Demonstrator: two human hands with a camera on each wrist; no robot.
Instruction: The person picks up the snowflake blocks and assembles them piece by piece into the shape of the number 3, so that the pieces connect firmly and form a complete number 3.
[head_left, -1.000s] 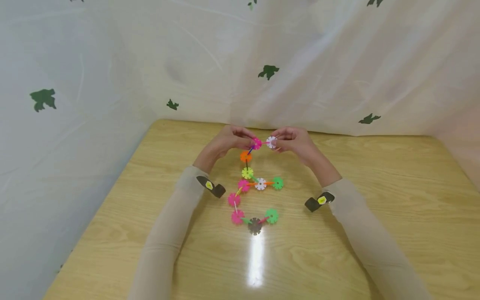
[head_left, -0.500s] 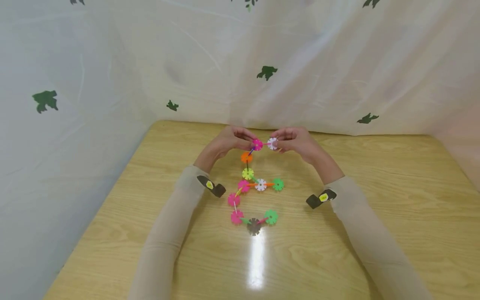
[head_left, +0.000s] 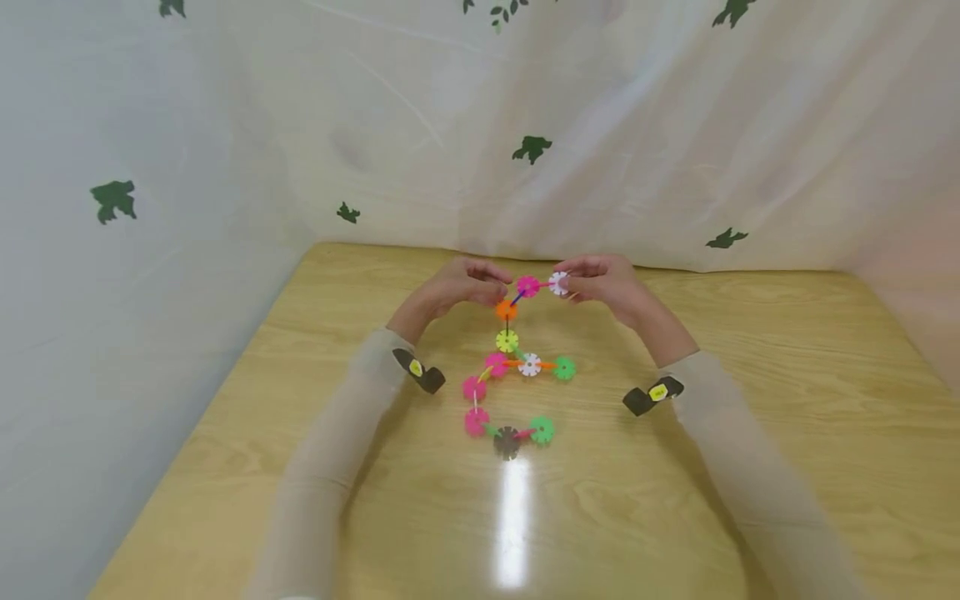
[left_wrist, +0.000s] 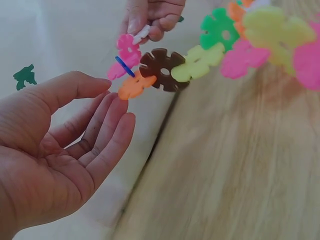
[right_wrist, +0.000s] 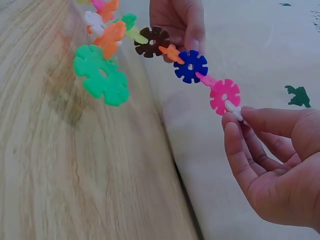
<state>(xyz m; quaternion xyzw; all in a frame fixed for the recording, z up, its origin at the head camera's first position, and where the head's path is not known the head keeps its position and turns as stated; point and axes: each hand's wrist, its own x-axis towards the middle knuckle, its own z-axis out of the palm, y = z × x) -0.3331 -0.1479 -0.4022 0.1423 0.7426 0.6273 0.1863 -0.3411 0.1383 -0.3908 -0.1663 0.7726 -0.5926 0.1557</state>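
Observation:
A chain of interlocking plastic snowflake discs curves between my hands in the head view. At its far end, my right hand (head_left: 611, 290) pinches a white snowflake disc (head_left: 557, 283) between thumb and fingers, seen edge-on in the right wrist view. My left hand (head_left: 467, 283) stands beside the pink disc (head_left: 528, 287), its fingers loosely bent with nothing between them. In the left wrist view its fingertips are right by an orange disc (left_wrist: 136, 85) and a pink one. A blue disc (right_wrist: 191, 66) and a brown disc (right_wrist: 152, 42) link farther along the chain.
The chain's side branch ends in a green disc (head_left: 564, 368); its near end curves past a grey-brown disc (head_left: 507, 442) to another green disc (head_left: 542, 430). Under it lies the wood-grain table (head_left: 787, 400). A pale curtain (head_left: 420, 125) with green leaf shapes hangs behind.
My left hand has let go of the pink disc, leaving a gap. My right hand has moved slightly right, taking the chain's upper part with it.

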